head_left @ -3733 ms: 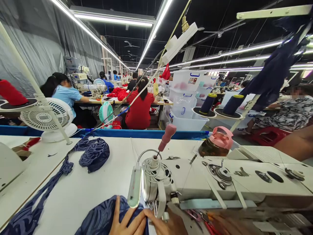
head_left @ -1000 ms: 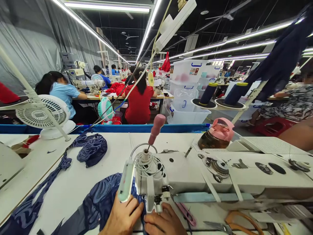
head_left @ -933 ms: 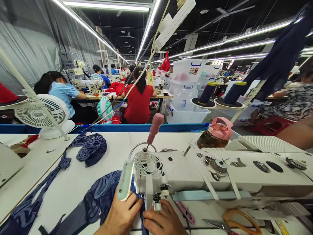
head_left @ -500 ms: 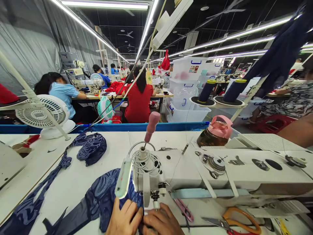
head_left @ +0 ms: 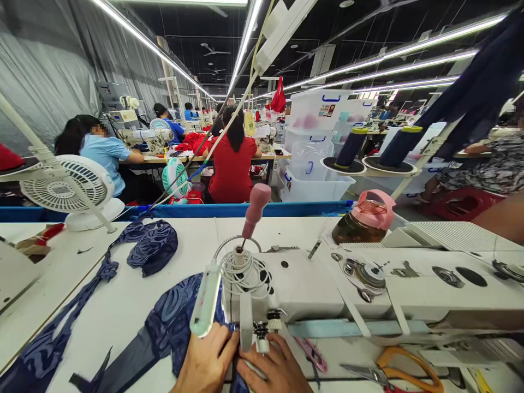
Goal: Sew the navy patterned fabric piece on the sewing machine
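Observation:
My left hand [head_left: 207,363] lies on a piece of navy patterned fabric [head_left: 174,322] just left of the needle of a white sewing machine [head_left: 327,289], fingers pressed down on the cloth. My right hand [head_left: 273,371] rests right beside it under the machine head, fingertips on the fabric edge near the presser foot [head_left: 262,341]. Both hands hold the cloth flat against the table [head_left: 123,305]. The fabric trails off to the left and behind the machine.
A second bunch of navy fabric [head_left: 153,245] and a long strip [head_left: 61,322] lie on the left. Orange scissors [head_left: 405,371] and pink snips [head_left: 313,355] sit right of my hands. A white fan [head_left: 69,191], a pink-lidded bottle [head_left: 364,221] and thread cones [head_left: 352,147] stand behind. Other workers sit at the far tables.
The fabric has fed further back and left past the needle since the earliest frame. My hands have stayed at the presser foot, shifting slightly; the view has tilted a little.

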